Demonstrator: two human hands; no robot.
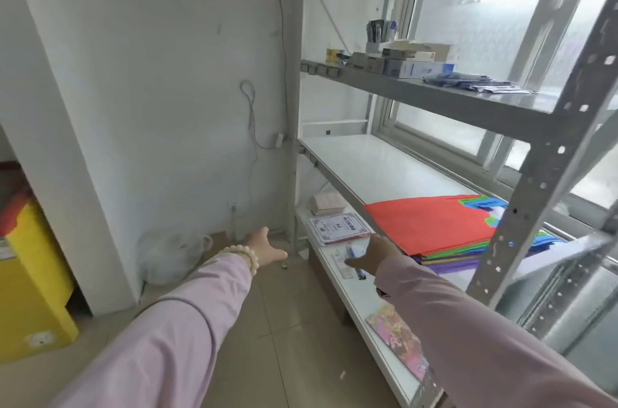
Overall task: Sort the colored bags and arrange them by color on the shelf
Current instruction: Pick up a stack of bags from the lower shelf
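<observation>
Red on top, green, blue and purple beneath: lies as one unsorted stack of bags at the shelf board's front edge. Reaches in with right grip wide and empty, near the stack's corner; holds left grip wide, off the shelf. Looks like the start; next calls for peeling off one colour.

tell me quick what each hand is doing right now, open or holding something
Left hand: open, fingers spread, holding nothing.
Right hand: open, stretched out next to the stack of colored bags, gripping nothing.
</observation>
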